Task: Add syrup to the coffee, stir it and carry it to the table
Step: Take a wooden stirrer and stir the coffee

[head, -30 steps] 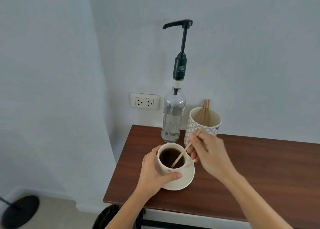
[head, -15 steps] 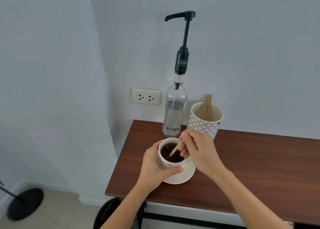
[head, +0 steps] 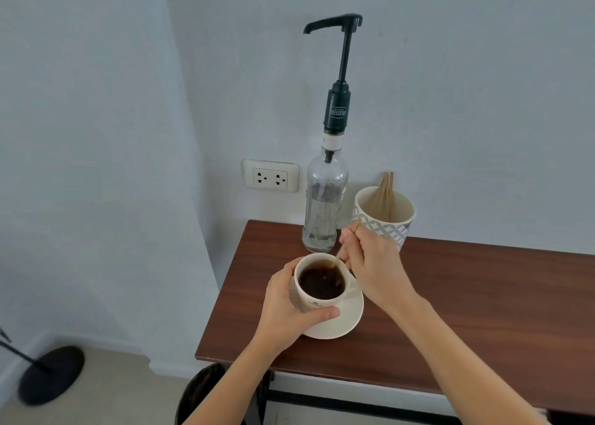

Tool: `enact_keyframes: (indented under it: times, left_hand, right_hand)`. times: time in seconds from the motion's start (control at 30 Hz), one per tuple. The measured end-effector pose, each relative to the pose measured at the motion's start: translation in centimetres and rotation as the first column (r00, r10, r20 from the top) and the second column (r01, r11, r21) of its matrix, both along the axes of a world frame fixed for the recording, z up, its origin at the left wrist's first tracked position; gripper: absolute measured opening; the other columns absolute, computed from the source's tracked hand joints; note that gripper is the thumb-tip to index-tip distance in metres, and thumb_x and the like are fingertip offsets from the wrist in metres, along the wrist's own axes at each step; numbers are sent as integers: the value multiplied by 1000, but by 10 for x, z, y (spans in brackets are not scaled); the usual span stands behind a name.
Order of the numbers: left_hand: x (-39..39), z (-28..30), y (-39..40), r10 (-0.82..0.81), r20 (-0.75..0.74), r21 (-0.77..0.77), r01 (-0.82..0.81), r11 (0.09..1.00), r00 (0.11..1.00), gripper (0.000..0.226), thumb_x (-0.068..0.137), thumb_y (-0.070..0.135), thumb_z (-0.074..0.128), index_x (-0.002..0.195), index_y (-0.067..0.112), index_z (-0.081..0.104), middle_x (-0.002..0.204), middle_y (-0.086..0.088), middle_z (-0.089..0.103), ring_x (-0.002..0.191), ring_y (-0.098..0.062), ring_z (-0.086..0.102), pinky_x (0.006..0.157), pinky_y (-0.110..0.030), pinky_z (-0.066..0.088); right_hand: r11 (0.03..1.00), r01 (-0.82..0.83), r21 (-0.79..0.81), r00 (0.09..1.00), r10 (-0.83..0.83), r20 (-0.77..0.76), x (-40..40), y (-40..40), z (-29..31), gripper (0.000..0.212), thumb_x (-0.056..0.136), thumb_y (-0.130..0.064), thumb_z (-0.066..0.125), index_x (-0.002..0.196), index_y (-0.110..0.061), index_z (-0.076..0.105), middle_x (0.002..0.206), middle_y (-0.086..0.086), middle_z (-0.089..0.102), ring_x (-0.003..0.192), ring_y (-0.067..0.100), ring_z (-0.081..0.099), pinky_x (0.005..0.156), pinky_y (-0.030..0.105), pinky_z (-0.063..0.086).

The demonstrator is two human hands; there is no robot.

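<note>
On the dark wood desk [head: 450,312], the left hand [head: 286,312] wrapped the coffee cup [head: 317,299] on its saucer [head: 349,316], while the right hand [head: 373,263] pinched a stirrer [head: 339,254] dipped in the coffee. Behind the cup stood the syrup bottle [head: 325,205] against the pale wall, a patterned cup [head: 384,217] of sticks beside it and a socket [head: 271,175] to the bottle's left.

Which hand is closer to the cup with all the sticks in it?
The right hand. It sits just in front of the patterned cup, pinching a stirrer. The left hand is farther away, wrapped around the coffee cup.
</note>
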State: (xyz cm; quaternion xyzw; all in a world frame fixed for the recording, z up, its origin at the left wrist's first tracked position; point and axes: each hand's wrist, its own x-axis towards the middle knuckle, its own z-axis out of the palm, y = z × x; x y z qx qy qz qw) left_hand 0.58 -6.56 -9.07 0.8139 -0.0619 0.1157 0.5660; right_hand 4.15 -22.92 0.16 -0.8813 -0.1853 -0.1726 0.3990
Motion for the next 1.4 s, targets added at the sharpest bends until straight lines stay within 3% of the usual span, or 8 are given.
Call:
enact_keyframes:
  times: [0.4,0.5,0.73,0.87,1.0,1.1,1.27,1.4]
  left_hand:
    - [-1,0,1,6,-11,-4,-6,1000,1000,85,53,49,96,121,65,48,127,32,61,124,5,52,104,-31,47]
    - [0,-2,2,1,-15,1,-1,1000,1000,86,53,49,96,122,63,48,127,30,61,125,2,52,107,-35,46]
    - [1,0,0,-1,0,4,1,1000,1000,84,54,51,95,120,68,46,125,36,60,121,11,54,90,-11,45]
    - [1,-1,2,-12,-3,-22,12,1000,1000,84,54,52,95,124,61,49,127,30,63,122,5,56,94,-15,46]
    - [1,-2,0,2,-11,-14,-2,1000,1000,84,53,53,95,122,64,48,127,32,61,123,6,54,94,-15,45]
    - [1,-4,1,-3,-17,-12,3,1000,1000,84,54,54,95,123,62,48,128,29,62,125,1,54,101,-26,47]
    - [1,-3,0,-2,-12,-6,2,1000,1000,84,53,54,95,121,65,47,126,33,60,124,6,53,97,-20,44]
    - [1,-3,1,-7,-4,-12,7,1000,1000,84,55,52,95,123,62,49,127,29,62,124,2,55,100,-25,47]
  right_hand:
    - [999,23,-31,1000,-23,-11,1,-6,-4,32,105,-19,43,81,-5,59,59,11,64,54,26,62,60,48,52]
    - [996,-42,74,992,50,-116,-5,5,-3,31,105,-19,43,83,-9,63,61,5,70,53,18,67,61,36,58]
    - [999,41,-28,997,-42,-62,1,-2,-2,34,105,-20,43,81,-3,60,62,13,66,57,29,64,65,52,55]
    - [994,-31,106,988,46,-146,-3,10,-4,29,105,-18,45,88,-6,65,67,8,73,59,20,71,68,43,61]
    - [997,71,-13,996,-72,-53,7,-2,-4,33,105,-20,43,81,-6,60,62,10,68,57,25,66,61,44,55]
    - [997,-21,72,986,33,-164,2,6,-6,31,105,-20,43,80,-16,60,61,2,70,52,15,69,55,26,55]
    - [996,86,-15,996,-86,-31,8,-3,-3,31,105,-21,43,83,-7,60,62,9,67,57,22,65,60,40,55]
    - [995,-11,95,983,28,-181,1,4,-8,31,105,-20,44,81,-12,61,61,6,71,53,18,69,58,31,58]
